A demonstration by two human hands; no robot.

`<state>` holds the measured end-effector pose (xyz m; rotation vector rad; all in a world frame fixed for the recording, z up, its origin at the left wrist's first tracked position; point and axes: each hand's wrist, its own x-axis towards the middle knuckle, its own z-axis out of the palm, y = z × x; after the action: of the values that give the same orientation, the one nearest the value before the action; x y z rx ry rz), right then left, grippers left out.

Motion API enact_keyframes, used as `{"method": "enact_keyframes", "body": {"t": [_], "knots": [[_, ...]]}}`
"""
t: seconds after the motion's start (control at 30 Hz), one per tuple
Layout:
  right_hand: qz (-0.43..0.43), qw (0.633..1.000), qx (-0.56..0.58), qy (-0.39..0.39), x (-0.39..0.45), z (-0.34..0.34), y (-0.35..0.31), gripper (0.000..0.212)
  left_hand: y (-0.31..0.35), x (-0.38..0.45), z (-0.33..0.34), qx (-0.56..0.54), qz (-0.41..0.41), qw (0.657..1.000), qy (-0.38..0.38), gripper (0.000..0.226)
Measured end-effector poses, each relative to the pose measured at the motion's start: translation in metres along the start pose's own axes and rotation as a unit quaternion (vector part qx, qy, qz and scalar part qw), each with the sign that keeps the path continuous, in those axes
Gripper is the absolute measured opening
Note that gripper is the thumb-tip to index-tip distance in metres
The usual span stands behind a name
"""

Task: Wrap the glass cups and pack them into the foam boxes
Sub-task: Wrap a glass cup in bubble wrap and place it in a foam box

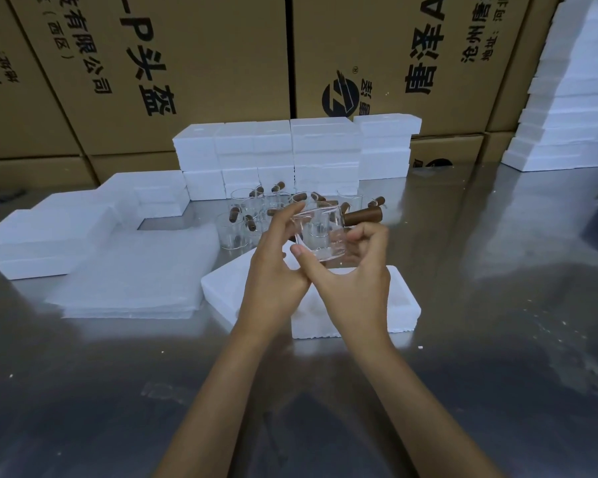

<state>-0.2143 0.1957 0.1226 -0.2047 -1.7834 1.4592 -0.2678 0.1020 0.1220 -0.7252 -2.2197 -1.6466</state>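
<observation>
Glass cup lies tipped on its side in the air just above the open foam box, its brown handle pointing away to the right, with both the left hand and right hand curled around it.

clear glass cup with brown handle, tilted, above open foam box.

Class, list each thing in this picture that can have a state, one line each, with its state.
Held glass cup: unwrapped, tilted, gripped by both hands.
Left hand: holding the cup.
Right hand: holding the cup.
Open foam box: lidless, under the hands.
Other cups: unwrapped, on the table.
Stacked foam boxes: closed.
</observation>
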Motion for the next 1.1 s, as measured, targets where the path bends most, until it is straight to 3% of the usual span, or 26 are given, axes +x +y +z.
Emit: {"method": "enact_keyframes", "body": {"t": [0.07,0.17,0.3,0.37,0.47,0.53,0.57,0.63,0.73,0.83,0.9,1.0,1.03,1.1], "knots": [[0.073,0.990,0.114,-0.038,0.005,-0.003,-0.002,0.054,0.003,0.000,-0.001,-0.011,0.002,1.000,0.004,0.078],[0.171,0.931,0.308,-0.097,0.014,-0.009,-0.005,0.040,0.005,0.001,-0.005,-0.023,0.014,1.000,0.005,0.075],[0.246,0.866,0.404,-0.160,0.018,-0.011,-0.004,0.029,0.004,0.003,-0.008,0.009,0.032,0.999,0.003,0.068],[0.241,0.886,0.367,-0.150,0.017,-0.009,-0.003,0.037,0.003,0.003,-0.010,0.020,0.040,0.999,0.010,0.064],[0.107,0.977,0.160,-0.095,0.010,-0.005,-0.001,0.061,0.002,0.000,-0.010,0.048,0.053,0.997,0.030,0.061],[0.043,0.993,0.082,-0.069,0.006,-0.003,0.001,0.061,0.004,-0.002,-0.008,0.063,0.052,0.996,0.041,0.064],[0.052,0.991,0.102,-0.068,0.007,-0.004,0.001,0.058,0.006,-0.002,-0.007,0.069,0.050,0.995,0.047,0.067],[0.127,0.964,0.220,-0.084,0.013,-0.007,0.000,0.047,0.009,-0.002,-0.005,0.057,0.035,0.996,0.060,0.084],[0.251,0.868,0.411,-0.122,0.021,-0.013,-0.004,0.032,0.010,0.001,-0.009,-0.002,-0.030,0.998,0.063,0.104],[0.290,0.805,0.490,-0.169,0.022,-0.016,-0.006,0.025,0.010,0.003,-0.012,-0.033,-0.038,0.999,0.008,0.091],[0.306,0.788,0.500,-0.189,0.019,-0.016,-0.007,0.036,0.008,0.003,-0.012,-0.040,-0.015,0.999,-0.015,0.076],[0.320,0.799,0.475,-0.184,0.019,-0.016,-0.008,0.042,0.005,0.004,-0.011,-0.049,0.004,0.999,-0.009,0.065],[0.301,0.825,0.445,-0.174,0.019,-0.015,-0.008,0.042,0.005,0.004,-0.010,-0.046,0.009,0.999,0.003,0.063],[0.216,0.918,0.299,-0.144,0.019,-0.012,-0.005,0.053,0.004,0.003,-0.008,-0.032,0.016,0.999,0.038,0.062]]}}
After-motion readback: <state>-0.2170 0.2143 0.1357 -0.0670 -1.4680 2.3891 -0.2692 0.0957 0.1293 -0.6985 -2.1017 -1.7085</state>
